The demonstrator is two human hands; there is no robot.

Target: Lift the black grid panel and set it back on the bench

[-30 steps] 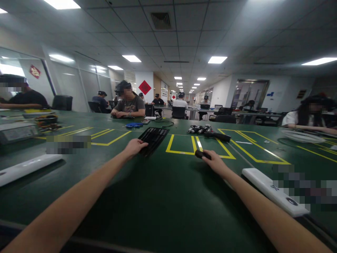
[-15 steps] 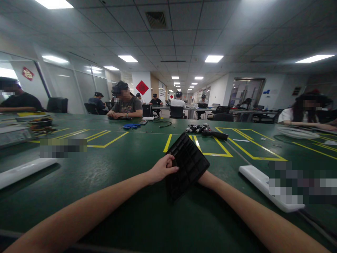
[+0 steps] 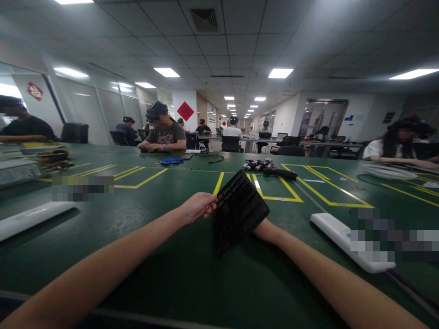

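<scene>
A black tray (image 3: 242, 212) divided into small compartments is held up at a tilt above the green table, its compartment side towards me. My right hand (image 3: 265, 230) supports it from behind at the lower right, its fingers hidden by the tray. At the tray's upper left edge is my left hand (image 3: 201, 205), closed, with thumb and fingertips pinched together. Whether those fingertips hold a small piece or just touch the rim cannot be made out. The compartments are too dark to show what lies in them.
Yellow tape outlines (image 3: 283, 199) mark the green table (image 3: 164, 256). Beyond the tray lie dark cables or tools (image 3: 259, 165) and a blue item (image 3: 171, 161). White power strips (image 3: 346, 242) flank my arms. Several people sit around, one across the table (image 3: 164, 130).
My left hand has shifted left, from over the tray's compartments to its edge, and its fingertips have drawn together. The tray has tilted and moved slightly left, with my right hand still behind it.
</scene>
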